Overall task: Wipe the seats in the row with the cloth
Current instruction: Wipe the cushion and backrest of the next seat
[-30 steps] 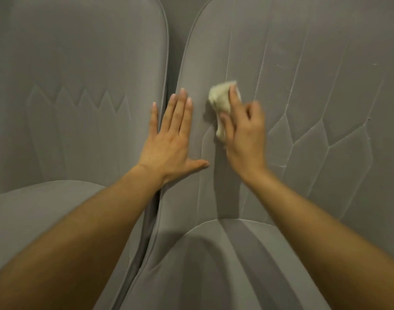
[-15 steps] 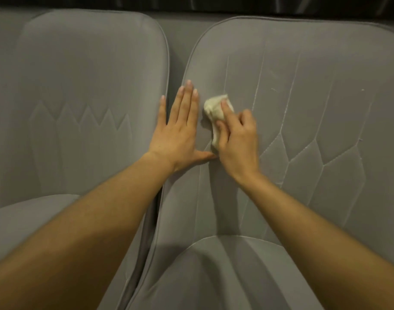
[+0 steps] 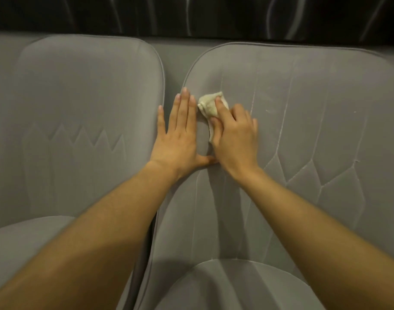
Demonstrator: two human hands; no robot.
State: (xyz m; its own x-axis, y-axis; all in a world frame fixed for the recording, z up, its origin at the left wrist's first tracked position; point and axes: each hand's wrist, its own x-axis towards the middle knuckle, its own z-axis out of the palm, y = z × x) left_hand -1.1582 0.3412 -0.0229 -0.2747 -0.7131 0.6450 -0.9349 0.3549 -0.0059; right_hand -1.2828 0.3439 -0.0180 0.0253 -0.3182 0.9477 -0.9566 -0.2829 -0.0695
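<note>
- Btm of frame, nearest: two grey seat pads. The centre cushion is at btm middle and the left-edge cushion at lower left. Both are partly hidden by the arms.
- Left forearm runs from btm left up to mid-frame; right forearm runs from btm right up to mid-frame. Both are bare.
- Left hand, centre of frame: lies flat, palm down, across the spot where the two backrests meet. Fingers are straight, w/ the three long ones pressed together and the little finger a bit apart. The thumb sticks out sideways toward the other hand; its tip is at that hand's heel, can't tell if touching.
- Right hand, just right of centre, beside the left one: fingers curl round the cloth. The index finger lies over the top of it, the thumb pinches it from below, and the rest are folded in.
- Cloth: small, pale cream, bunched up, just above centre. It's pressed on the upper-left part of the right-side backrest, w/ its left edge just beside the left hand's fingertips.
- Right-side backrest: grey fabric w/ pale stitch lines, vertical up top and polygon shapes at lower right.
- Left-side backrest: same grey, w/ a zigzag stitch line across the middle.
- Gap btwn the two backrests is narrow low down and wider toward the top.
- Top of frame, farthest: dark surface w/ faint pale wavy lines.
</note>
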